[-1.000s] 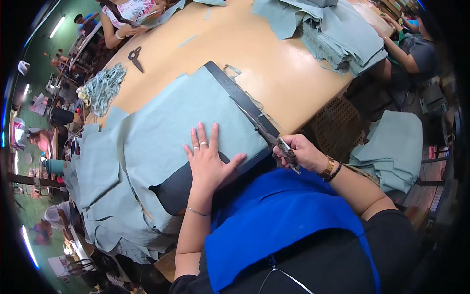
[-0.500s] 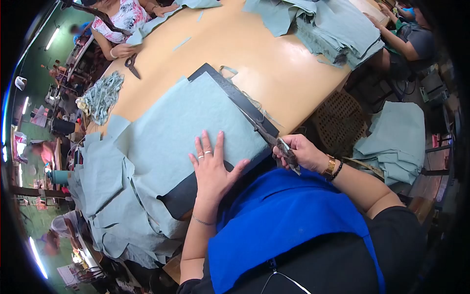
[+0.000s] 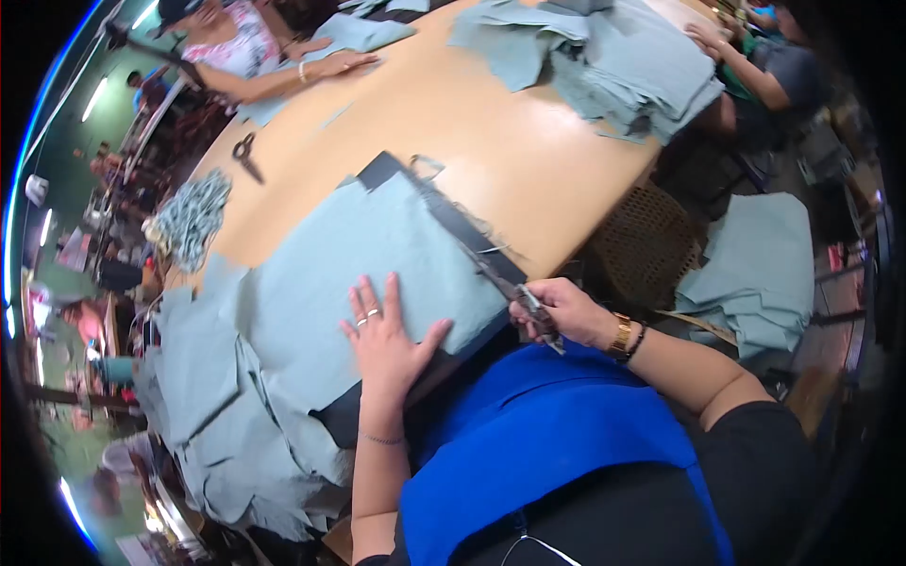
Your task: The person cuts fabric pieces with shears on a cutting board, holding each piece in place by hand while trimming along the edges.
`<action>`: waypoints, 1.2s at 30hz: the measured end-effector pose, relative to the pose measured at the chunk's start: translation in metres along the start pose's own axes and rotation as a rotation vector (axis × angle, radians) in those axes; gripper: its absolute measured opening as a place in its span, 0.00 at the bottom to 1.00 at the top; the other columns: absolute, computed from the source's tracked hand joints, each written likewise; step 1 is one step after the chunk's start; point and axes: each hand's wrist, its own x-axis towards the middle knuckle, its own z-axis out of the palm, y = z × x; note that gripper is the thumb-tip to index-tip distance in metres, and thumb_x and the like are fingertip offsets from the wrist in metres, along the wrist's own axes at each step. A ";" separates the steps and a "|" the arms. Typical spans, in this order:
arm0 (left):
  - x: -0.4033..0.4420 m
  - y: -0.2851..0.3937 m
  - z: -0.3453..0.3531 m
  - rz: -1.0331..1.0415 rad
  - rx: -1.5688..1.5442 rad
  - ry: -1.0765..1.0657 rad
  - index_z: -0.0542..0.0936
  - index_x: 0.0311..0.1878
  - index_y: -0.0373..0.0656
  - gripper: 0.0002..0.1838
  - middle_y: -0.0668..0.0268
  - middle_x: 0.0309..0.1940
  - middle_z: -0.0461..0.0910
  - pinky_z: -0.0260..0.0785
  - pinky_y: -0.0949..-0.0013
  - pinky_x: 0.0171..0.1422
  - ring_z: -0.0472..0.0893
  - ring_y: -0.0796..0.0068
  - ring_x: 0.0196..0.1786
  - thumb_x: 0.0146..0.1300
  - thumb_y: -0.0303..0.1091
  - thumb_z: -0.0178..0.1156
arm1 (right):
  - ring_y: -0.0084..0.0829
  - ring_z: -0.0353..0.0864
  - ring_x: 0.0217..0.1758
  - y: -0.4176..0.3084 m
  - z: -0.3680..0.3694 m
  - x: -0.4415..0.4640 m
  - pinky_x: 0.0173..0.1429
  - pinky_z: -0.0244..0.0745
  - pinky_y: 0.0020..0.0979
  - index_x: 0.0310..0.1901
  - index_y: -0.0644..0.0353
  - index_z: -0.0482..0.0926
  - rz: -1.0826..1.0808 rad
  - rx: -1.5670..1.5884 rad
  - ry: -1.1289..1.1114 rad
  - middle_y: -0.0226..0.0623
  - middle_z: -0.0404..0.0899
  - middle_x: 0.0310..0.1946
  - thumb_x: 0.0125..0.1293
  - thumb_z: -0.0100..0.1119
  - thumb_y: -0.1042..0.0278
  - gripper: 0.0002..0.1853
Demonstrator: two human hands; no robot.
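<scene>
My left hand (image 3: 385,344) lies flat with fingers spread on a pale blue-green cloth piece (image 3: 349,236). Beneath that cloth is a dark flat board (image 3: 462,226), showing along its right edge and at the lower left corner. In my right hand (image 3: 571,311) is a pair of dark scissors (image 3: 536,313), gripped by the handles. Their blades point up and left along the right edge of the cloth. How far the blades are apart cannot be made out.
Loose cloth pieces (image 3: 217,415) hang over the table's near left edge. Cloth scraps (image 3: 193,217) and other scissors (image 3: 247,158) lie at left. A cloth stack (image 3: 632,66) sits at the far right; folded cloth (image 3: 755,264) rests beside a woven chair (image 3: 646,241). Co-workers (image 3: 236,57) sit across the table.
The view has shifted slightly. Both my hands keep nearly the same places on the cloth and scissors. The co-worker across has moved an arm further over the table, away from the loose scissors.
</scene>
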 end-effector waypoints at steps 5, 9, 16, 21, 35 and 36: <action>-0.001 0.000 0.002 -0.005 -0.033 0.006 0.57 0.74 0.49 0.52 0.45 0.75 0.45 0.38 0.30 0.71 0.44 0.43 0.77 0.51 0.69 0.60 | 0.12 0.73 0.24 -0.003 -0.002 -0.013 0.28 0.70 0.17 0.33 0.58 0.77 -0.002 -0.003 0.005 0.25 0.76 0.24 0.67 0.61 0.61 0.10; -0.005 0.002 0.002 0.028 -0.050 0.010 0.58 0.74 0.48 0.53 0.43 0.74 0.45 0.38 0.28 0.70 0.45 0.40 0.76 0.51 0.70 0.59 | 0.13 0.74 0.25 -0.009 -0.003 -0.012 0.28 0.70 0.17 0.33 0.59 0.76 -0.006 0.018 -0.027 0.25 0.75 0.26 0.67 0.58 0.67 0.07; -0.015 0.007 0.001 0.016 -0.011 -0.018 0.57 0.74 0.49 0.52 0.46 0.75 0.45 0.39 0.29 0.70 0.45 0.42 0.77 0.51 0.71 0.58 | 0.14 0.75 0.27 -0.006 0.001 -0.006 0.30 0.71 0.17 0.36 0.60 0.78 0.027 0.052 0.012 0.26 0.76 0.27 0.67 0.59 0.67 0.06; -0.015 0.004 0.005 0.019 -0.015 -0.003 0.57 0.74 0.50 0.51 0.46 0.75 0.45 0.38 0.29 0.71 0.44 0.43 0.77 0.54 0.70 0.57 | 0.15 0.75 0.26 0.001 0.000 -0.011 0.30 0.71 0.18 0.38 0.60 0.78 -0.017 0.046 0.009 0.26 0.76 0.26 0.67 0.60 0.65 0.08; -0.027 0.008 0.008 0.069 -0.013 0.001 0.57 0.74 0.49 0.52 0.44 0.75 0.45 0.38 0.27 0.69 0.45 0.40 0.76 0.52 0.73 0.56 | 0.14 0.75 0.27 0.004 0.001 -0.006 0.31 0.74 0.19 0.39 0.60 0.78 -0.050 0.059 0.029 0.24 0.76 0.28 0.67 0.60 0.64 0.08; -0.027 0.009 0.007 0.065 -0.015 -0.006 0.57 0.74 0.49 0.53 0.45 0.75 0.44 0.38 0.28 0.69 0.45 0.40 0.77 0.51 0.73 0.57 | 0.14 0.76 0.27 0.004 0.000 -0.007 0.31 0.74 0.19 0.39 0.60 0.78 -0.049 0.067 0.024 0.25 0.76 0.28 0.67 0.60 0.65 0.08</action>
